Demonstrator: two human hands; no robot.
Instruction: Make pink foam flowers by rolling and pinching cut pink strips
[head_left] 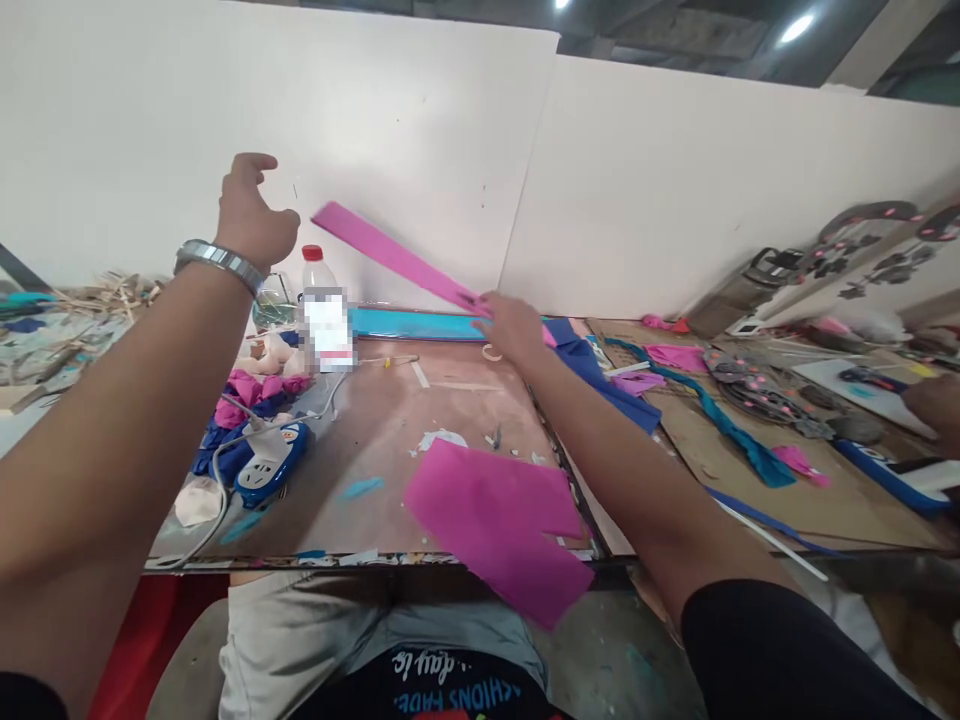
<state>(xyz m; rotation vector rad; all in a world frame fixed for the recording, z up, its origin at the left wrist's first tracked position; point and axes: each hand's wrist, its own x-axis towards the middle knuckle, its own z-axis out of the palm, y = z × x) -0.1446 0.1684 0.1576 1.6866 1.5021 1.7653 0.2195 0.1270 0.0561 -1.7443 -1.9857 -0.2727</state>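
My right hand (516,325) grips a long folded pink strip (397,260), fabric or paper, near one end. The strip's far end slants up to the left in front of the white wall. My left hand (256,215) is raised above a red-capped bottle (315,270), fingers bent and thumb apart, holding nothing. A larger magenta sheet (499,510) with a notched side lies at the front of the table and hangs over its edge. Behind the strip is a flat bright blue piece (420,324) along the back of the table.
A blue-and-white power strip (271,465) with a white cord lies at left by pink and blue crumpled material (259,390). Dark blue pieces (600,380) lie right of my right hand. A teal strip (712,405) and another person's hand (934,405) are farther right.
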